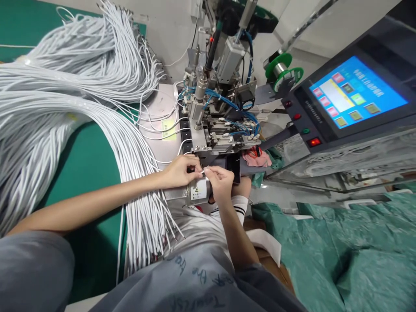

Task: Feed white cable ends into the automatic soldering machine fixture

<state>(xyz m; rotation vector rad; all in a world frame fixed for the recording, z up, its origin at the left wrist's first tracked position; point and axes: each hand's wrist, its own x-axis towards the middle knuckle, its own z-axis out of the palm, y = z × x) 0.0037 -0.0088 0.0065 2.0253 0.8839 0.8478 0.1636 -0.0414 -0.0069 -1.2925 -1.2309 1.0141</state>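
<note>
Both hands meet in front of the machine [198,112], fingers pinched around the end of a white cable [204,170]. My left hand [183,171] holds it from the left, thumb and forefinger together. From the right, my right hand [220,180] pinches the same small end. The finest detail between the fingertips is too small to make out. A large bundle of white cables [113,125] drapes over the green table beside my left forearm, its cut ends hanging near my lap. Several single cables run into black slots at the machine's left side.
A control panel with a lit screen [357,93] stands at the right. Beside the machine are a green wire spool [282,71] and a pink cloth [256,157]. Green sheeting [338,247] covers the lower right. The green table [94,156] is at the left.
</note>
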